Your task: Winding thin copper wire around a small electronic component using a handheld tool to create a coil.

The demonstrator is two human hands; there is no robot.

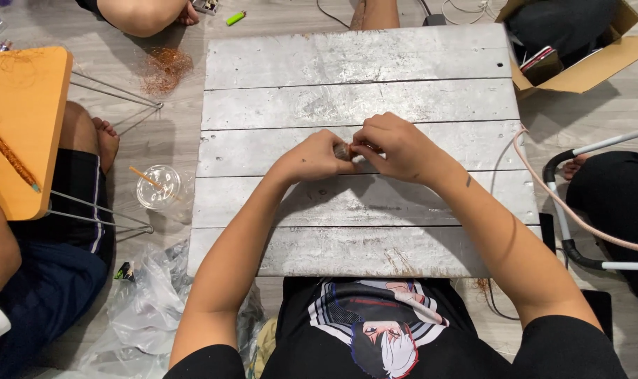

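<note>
Both of my hands meet over the middle of a white-painted plank board (361, 63) that lies on the floor in front of me. My left hand (317, 156) and my right hand (392, 146) pinch a small copper-coloured bundle (344, 150) between their fingertips. Only a short stub of the bundle shows between the fingers; the rest is hidden by them. Both hands hover just above the board's third plank.
A clear plastic cup with a straw (157, 187) stands left of the board. An orange folding table (21, 126) carries a copper strand. A copper wire pile (166, 70), a green lighter (235, 18), a cardboard box (585, 63), plastic bags (147, 309) and other people's legs surround me.
</note>
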